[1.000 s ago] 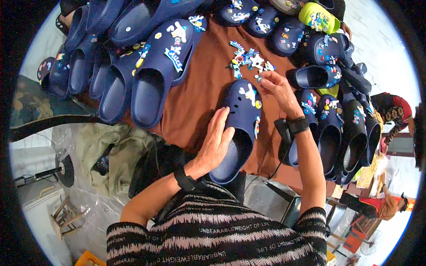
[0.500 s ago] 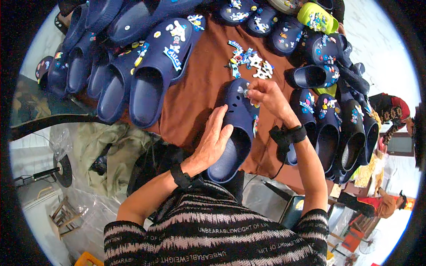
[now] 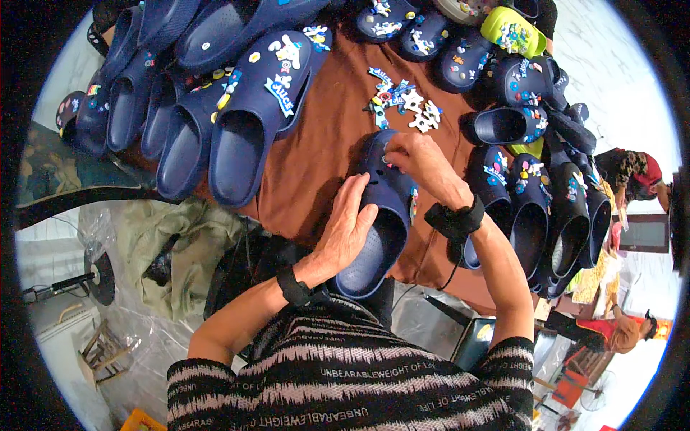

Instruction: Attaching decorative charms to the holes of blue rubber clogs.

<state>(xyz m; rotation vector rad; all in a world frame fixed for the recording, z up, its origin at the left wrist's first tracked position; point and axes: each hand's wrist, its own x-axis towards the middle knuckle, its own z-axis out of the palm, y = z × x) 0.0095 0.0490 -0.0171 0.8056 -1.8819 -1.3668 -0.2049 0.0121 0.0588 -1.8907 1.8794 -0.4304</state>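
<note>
A navy clog (image 3: 387,195) with holes in its upper lies before me, toe pointing away. My left hand (image 3: 343,233) holds its left side, fingers along the upper and thumb by the foot opening. Over the toe, my right hand (image 3: 430,171) is closed in a pinch on a small shoe charm (image 3: 386,159), pressed against the upper. The charm is mostly covered by my fingertips. More colourful charms sit on the clog's right side, partly behind my right hand. Beyond the toe, a loose pile of charms (image 3: 412,102) rests on the brown cloth (image 3: 309,161).
Large navy clogs (image 3: 241,154) with charms stand at left. Several decorated clogs (image 3: 528,215) line the right side, with a lime-green clog (image 3: 514,32) at the far right. A stool (image 3: 474,341) is below the table's edge. Two people are in the right background.
My right hand has moved slightly left and down, bringing the charm from above the toe onto the upper. My left hand keeps its hold on the clog.
</note>
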